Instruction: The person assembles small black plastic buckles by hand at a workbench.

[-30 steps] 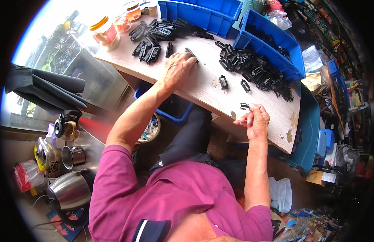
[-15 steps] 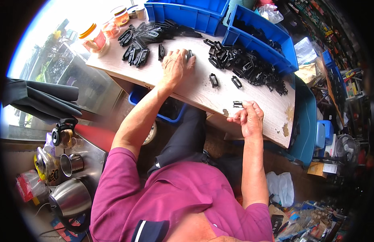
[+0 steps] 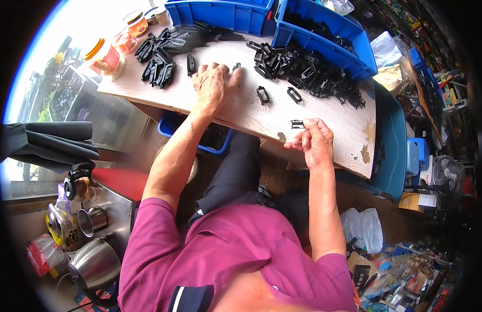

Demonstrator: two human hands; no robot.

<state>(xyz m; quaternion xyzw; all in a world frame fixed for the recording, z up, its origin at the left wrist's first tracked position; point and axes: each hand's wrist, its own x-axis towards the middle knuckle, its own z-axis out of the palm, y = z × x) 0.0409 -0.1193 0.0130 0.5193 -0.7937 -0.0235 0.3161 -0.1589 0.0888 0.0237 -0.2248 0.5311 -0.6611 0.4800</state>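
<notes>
My left hand (image 3: pixel 212 87) rests over the table, fingers bent forward and thumb spread away from them. Just beyond the thumb tip is a small black part (image 3: pixel 236 66); I cannot tell whether the thumb touches it. Another long black piece (image 3: pixel 191 65) lies left of that hand's fingers. Above the table's near edge, my right hand (image 3: pixel 318 139) pinches a small black plastic frame (image 3: pixel 297 124) between thumb and index finger, the other fingers curled. Two similar loose frames, one upright-looking (image 3: pixel 262 95) and one slanted (image 3: pixel 294 94), lie on the tabletop between the hands.
A large heap of black frames (image 3: pixel 316 75) covers the table's right side, below a blue bin (image 3: pixel 324 44). Long black pieces (image 3: pixel 160 70) are piled at left, near lidded jars (image 3: pixel 103 57). Another blue bin (image 3: pixel 217 15) stands behind. The wooden table (image 3: pixel 334 127) has a chipped corner.
The whole view has shifted slightly, with the table moving up and left. My left thumb and fingers look farther apart beside the small part. My right hand keeps its pinch on the frame.
</notes>
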